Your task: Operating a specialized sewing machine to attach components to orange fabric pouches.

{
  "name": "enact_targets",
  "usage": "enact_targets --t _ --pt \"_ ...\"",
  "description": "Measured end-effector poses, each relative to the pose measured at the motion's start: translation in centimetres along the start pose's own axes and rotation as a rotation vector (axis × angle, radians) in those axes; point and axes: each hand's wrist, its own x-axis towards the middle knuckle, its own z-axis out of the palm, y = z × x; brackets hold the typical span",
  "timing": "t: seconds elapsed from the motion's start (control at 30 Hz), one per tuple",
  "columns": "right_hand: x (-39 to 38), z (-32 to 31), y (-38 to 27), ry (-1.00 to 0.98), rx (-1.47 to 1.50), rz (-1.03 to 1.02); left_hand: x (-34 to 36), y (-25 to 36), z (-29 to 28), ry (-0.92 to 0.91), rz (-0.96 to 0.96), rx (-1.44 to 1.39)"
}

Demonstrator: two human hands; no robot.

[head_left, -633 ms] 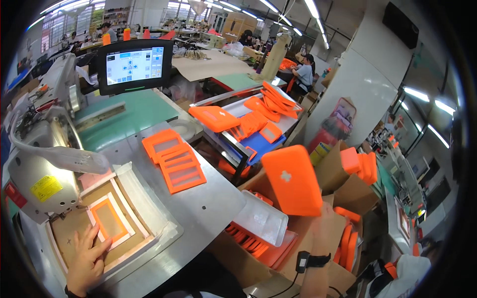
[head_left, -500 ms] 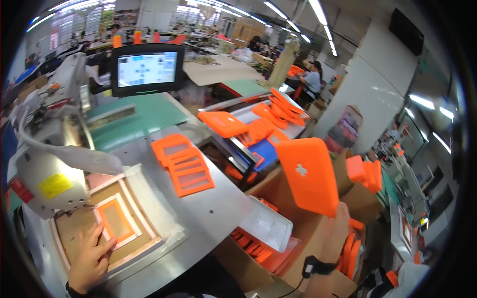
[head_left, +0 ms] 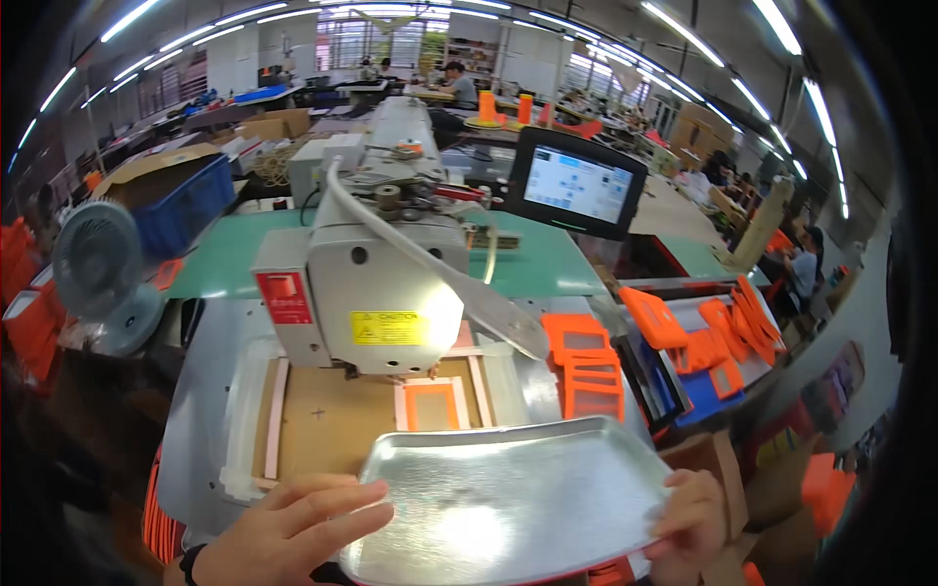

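Observation:
A shallow silver metal tray [head_left: 523, 483] is held low in front of the sewing machine [head_left: 376, 293], with a red-orange edge showing beneath it. My right hand [head_left: 689, 513] is closed on the tray's right end. My left hand [head_left: 308, 527] is at the tray's left end, fingers stretched and apart over its rim, thumb hidden. Behind the tray, a board frame [head_left: 322, 420] under the machine head holds a small orange rectangular frame [head_left: 430, 410]. Orange mesh-windowed pieces [head_left: 591, 391] lie on the plate to the right.
At the right stand a rack with orange cases [head_left: 660, 317] and cardboard boxes [head_left: 713, 454]. Behind are a screen [head_left: 575, 186] and a green tabletop [head_left: 225, 254]. A fan [head_left: 98, 254] and blue crate [head_left: 186, 200] are at the left. Several people work farther back.
My view has swung to face the machine. The orange case with a white cross that my right hand raised no longer shows; that hand grips the tray. My left hand has left the board frame.

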Motion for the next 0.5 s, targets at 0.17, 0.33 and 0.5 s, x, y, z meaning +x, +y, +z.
enact_targets --t 0.17,0.33,0.5 --pt "0.3 7.9 3.5 -0.058 0.139 0.138 -2.3 -4.4 1.0 0.055 -0.108 0.084" --pt "3.1 10.9 3.6 -0.194 0.244 0.154 -2.5 -5.5 0.3 0.303 -0.194 0.140" --pt "3.7 13.0 4.8 -0.225 0.272 0.139 -2.6 -7.2 0.3 0.350 -0.198 0.154"
